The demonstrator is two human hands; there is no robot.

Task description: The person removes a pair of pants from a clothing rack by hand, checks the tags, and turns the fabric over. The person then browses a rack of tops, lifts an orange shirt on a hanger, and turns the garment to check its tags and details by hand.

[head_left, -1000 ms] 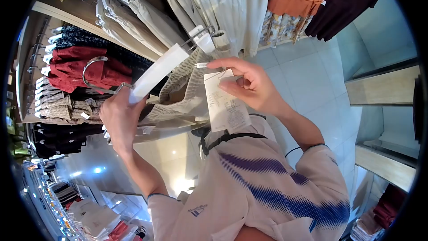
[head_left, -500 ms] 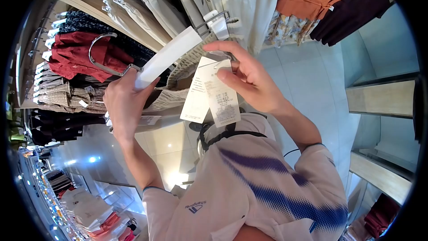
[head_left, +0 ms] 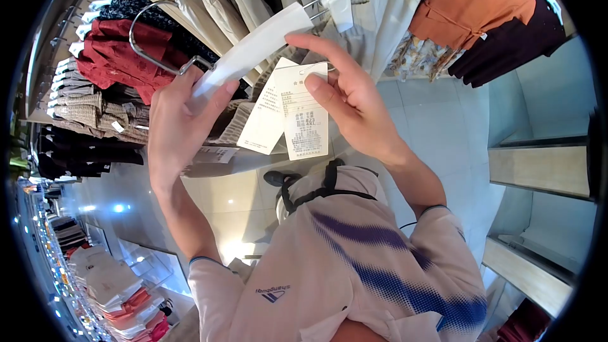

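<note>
My left hand (head_left: 180, 126) is closed round the near end of a white hanger (head_left: 259, 41) with a metal hook. A white clip (head_left: 337, 9) sits on the wire at its far end. Ribbed beige trousers (head_left: 235, 128) hang beneath, partly hidden by my left hand and the tags. Between thumb and bent fingers, my right hand (head_left: 358, 104) pinches a printed white tag (head_left: 305, 126) by its upper edge. A second tag (head_left: 263, 120) fans out to its left. My right index finger reaches to the hanger's far end.
Cream trousers (head_left: 392, 19) hang at the top, beside an orange garment (head_left: 472, 9) and dark trousers (head_left: 506, 50). Red garments (head_left: 123, 54) and brown ones (head_left: 95, 114) hang at the left. Wooden-edged shelves (head_left: 538, 168) stand at the right, folded clothes (head_left: 107, 285) at the lower left.
The hanger and both hands have shifted up a little in the view. The tags have turned and fanned apart, so that two now show, with the print facing the camera.
</note>
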